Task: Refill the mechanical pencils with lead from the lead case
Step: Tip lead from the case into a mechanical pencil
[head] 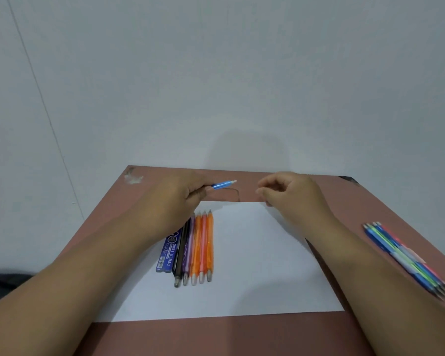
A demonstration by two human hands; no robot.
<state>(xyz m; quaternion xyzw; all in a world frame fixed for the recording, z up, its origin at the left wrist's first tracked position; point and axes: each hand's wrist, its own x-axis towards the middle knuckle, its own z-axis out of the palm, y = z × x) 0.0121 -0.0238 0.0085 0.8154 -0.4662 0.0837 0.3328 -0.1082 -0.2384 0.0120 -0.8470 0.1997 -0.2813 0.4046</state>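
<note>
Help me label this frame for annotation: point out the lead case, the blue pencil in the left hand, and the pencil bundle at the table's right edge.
lead case (168,255): head view, on its printed blue label.
blue pencil (222,185): head view, on its exposed barrel beyond the left hand (188,191).
pencil bundle (406,258): head view, mid-length of the barrels.

Flat reddish-brown worktop (216,337), scuffed pale at far left corner. White rectangular paper sheet (254,265) lying flat at centre. Plain pale grey wall (216,73) beyond far edge.

Blue pencil (222,185) up top, orange pencils (203,246) centre, white paper (254,265), reddish-brown table (216,337), blue lead case (170,253).
</note>
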